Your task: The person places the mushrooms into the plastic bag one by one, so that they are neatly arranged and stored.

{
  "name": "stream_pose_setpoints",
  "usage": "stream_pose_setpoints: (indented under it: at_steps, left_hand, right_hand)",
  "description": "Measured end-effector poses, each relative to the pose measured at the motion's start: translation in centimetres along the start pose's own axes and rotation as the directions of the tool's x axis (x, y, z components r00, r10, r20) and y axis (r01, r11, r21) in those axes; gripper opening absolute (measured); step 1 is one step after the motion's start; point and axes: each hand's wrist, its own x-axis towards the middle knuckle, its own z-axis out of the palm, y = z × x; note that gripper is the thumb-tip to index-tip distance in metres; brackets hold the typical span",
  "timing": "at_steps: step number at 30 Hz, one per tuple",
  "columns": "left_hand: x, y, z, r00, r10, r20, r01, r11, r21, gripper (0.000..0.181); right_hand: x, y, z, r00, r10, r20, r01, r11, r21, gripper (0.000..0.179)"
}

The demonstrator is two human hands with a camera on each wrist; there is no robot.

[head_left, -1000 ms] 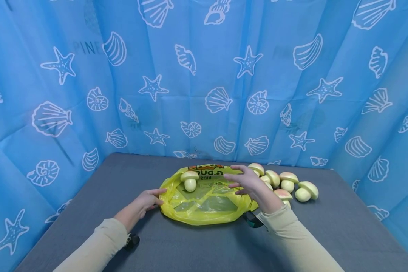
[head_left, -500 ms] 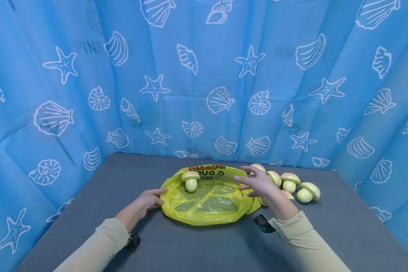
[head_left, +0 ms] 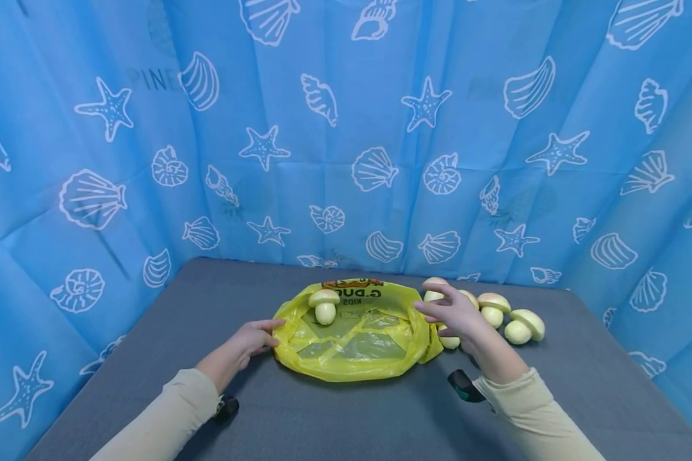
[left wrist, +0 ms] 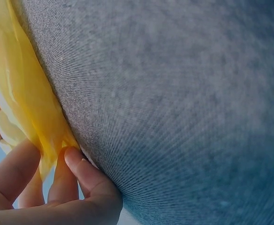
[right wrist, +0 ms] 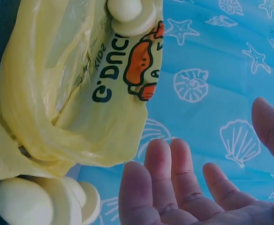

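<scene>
A yellow plastic bag (head_left: pixel 352 368) with printed lettering lies spread on the table, its mouth facing up. Inside its left part sits one toy mushroom (head_left: pixel 325 307), pale with a rounded cap. My left hand (head_left: pixel 245 346) pinches the bag's left edge; the left wrist view shows thumb and fingers on either side of the yellow film (left wrist: pixel 48 131). To the right of the bag, my right hand (head_left: pixel 464 320) hovers with fingers spread and nothing in them. Several more mushrooms (head_left: pixel 525 326) lie beneath and beyond it, some partly hidden by this hand.
Grey cloth covers the table (head_left: pixel 334 422). A blue curtain (head_left: pixel 334 160) with white shells and starfish hangs along the back and both sides. Dark devices are strapped at both wrists.
My right hand has moved right, from over the bag's right side toward the loose mushrooms, staying empty. The left hand keeps its place on the bag's edge.
</scene>
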Motion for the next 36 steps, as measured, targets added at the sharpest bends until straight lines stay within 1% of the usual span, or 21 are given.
stream_pose_setpoints:
  at_steps: [12, 19, 26, 31, 36]
  left_hand:
    - [0.2, 0.1, -0.1, 1.0, 0.007, 0.01, -0.007, 1.0, -0.001, 0.05]
    - [0.1, 0.3, 0.0, 1.0, 0.008, 0.01, -0.008, 1.0, 0.002, 0.05]
    - [0.1, 0.2, -0.1, 1.0, -0.004, 0.003, 0.004, 1.0, 0.007, 0.051]
    - [0.1, 0.1, -0.1, 1.0, 0.003, 0.008, -0.003, 1.0, 0.01, 0.051]
    - [0.0, 0.1, 0.0, 1.0, 0.005, -0.001, -0.005, 1.0, 0.007, 0.051]
  right_hand:
    - [-0.7, 0.6, -1.4, 0.999, -0.015, -0.036, 0.013, 0.999, -0.05, 0.069]
    - [-1.0, 1.2, -1.9, 0.999, -0.007, -0.043, 0.006, 0.999, -0.037, 0.072]
    - [-1.2, 1.9, -2.6, 0.999, -0.001, -0.05, -0.002, 0.998, -0.06, 0.073]
    - [-1.2, 2.1, -2.9, 0.999, -0.005, -0.047, 0.002, 0.998, -0.06, 0.074]
    - [-1.3, 2.4, -3.1, 0.998, 0.0, -0.057, -0.004, 0.999, -0.054, 0.073]
